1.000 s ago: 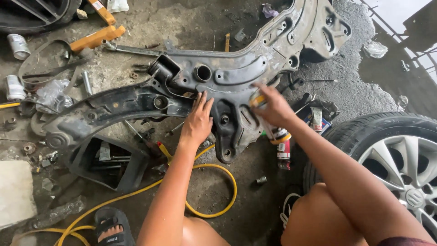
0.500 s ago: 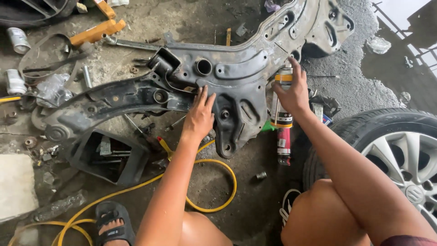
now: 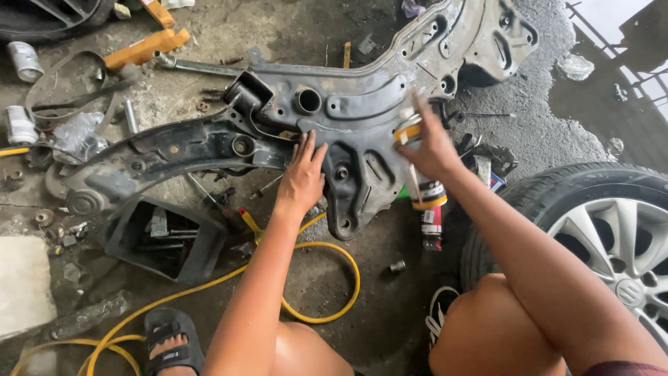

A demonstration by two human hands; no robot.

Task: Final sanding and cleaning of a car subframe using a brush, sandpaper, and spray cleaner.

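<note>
A large grey metal car subframe [image 3: 362, 104] lies on the concrete floor in front of me. My left hand [image 3: 303, 174] rests flat on its middle, fingers spread, next to a dark control arm [image 3: 174, 150]. My right hand [image 3: 431, 146] grips a spray can [image 3: 417, 167] with a yellow band, held upright over the subframe's right side with the forefinger on top. A second, red and white can [image 3: 431, 223] stands on the floor just below it.
A black plastic tray [image 3: 163, 240] with tools lies at lower left. A yellow hose [image 3: 327, 306] loops across the floor by my knees. A wheel with tyre [image 3: 612, 230] lies at right. Cans, bolts and a rubber belt [image 3: 62, 83] litter the left side.
My right hand picked up the spray can from beside the subframe and raised it upright over the subframe's right part. The left hand stayed pressed on the metal.
</note>
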